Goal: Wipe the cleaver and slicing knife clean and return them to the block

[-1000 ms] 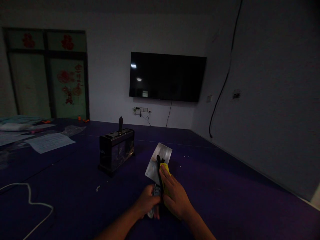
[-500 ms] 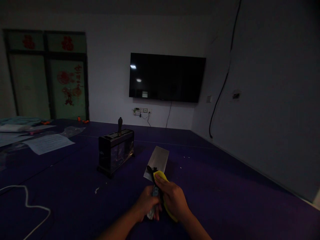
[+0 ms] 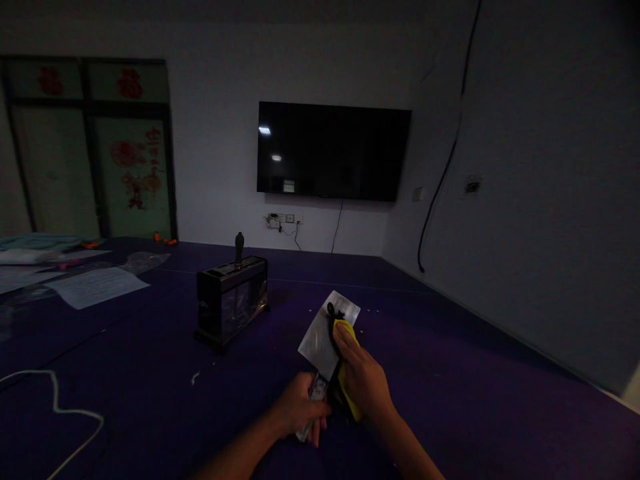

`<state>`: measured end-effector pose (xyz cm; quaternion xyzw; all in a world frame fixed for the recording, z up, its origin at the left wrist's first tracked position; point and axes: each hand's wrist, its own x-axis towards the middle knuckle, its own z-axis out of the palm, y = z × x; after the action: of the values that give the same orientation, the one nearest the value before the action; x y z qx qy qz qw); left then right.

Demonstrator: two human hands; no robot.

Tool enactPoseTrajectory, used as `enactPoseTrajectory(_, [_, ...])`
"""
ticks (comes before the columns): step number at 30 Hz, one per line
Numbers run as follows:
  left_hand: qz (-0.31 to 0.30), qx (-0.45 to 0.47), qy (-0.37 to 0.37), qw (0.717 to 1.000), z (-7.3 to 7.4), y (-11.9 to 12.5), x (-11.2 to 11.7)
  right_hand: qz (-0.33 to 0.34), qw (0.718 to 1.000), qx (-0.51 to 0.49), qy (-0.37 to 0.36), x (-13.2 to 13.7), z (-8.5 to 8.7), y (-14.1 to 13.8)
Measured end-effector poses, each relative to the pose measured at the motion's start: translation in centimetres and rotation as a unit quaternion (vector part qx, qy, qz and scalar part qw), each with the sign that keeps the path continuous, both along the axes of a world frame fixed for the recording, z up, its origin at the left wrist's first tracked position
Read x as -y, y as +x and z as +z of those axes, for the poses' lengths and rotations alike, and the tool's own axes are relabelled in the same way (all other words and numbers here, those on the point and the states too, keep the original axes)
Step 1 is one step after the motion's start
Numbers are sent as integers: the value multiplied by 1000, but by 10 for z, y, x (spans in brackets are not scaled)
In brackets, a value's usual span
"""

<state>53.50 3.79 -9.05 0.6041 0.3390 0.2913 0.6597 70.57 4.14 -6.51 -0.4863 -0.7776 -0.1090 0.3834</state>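
Fingers (image 3: 343, 338) of R hand (image 3: 367, 390) lie close together, pressing a yellow cloth (image 3: 351, 331) onto the cleaver (image 3: 320, 337) blade. L hand (image 3: 300, 413) is wrapped tight round its handle. Cleaver's held low over the purple counter (image 3: 450, 400), blade angled up and away, near a dark knife block (image 3: 231, 300).

A dim meeting room is seen. A big black TV (image 3: 334, 151) is hung on the wall. Papers (image 3: 97, 287) are spread on a long purple worktop (image 3: 465, 373).
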Motion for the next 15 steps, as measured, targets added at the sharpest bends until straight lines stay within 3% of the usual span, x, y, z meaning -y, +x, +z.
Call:
enactPoseTrajectory(6, [20,1,-5,1000,0,1,0,32,999,-14,-7,0,-3,-9])
enactPoseTrajectory(15, [67,30,-39,997,1,0,-8,85,993,67,-50,4,-7,-21])
